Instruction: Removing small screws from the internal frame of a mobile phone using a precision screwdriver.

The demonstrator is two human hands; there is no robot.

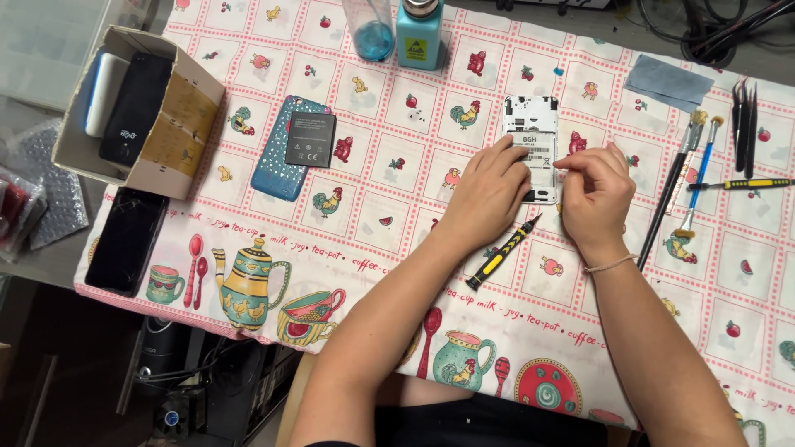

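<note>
head view: opened white phone (531, 132) under both fingertips; left hand (489, 194), right hand (595, 194) pressing, unclenched.

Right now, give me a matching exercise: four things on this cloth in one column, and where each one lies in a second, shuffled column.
Things:
1. White opened phone
2. Black battery
3. Yellow-and-black screwdriver
4. Dark phone with cracked screen

Places:
A. On the blue phone cover
B. At the cloth's left edge, below the cardboard box
C. Under the fingers of both hands
D. Just below the left hand

Pairs: 1-C, 2-A, 3-D, 4-B
</note>
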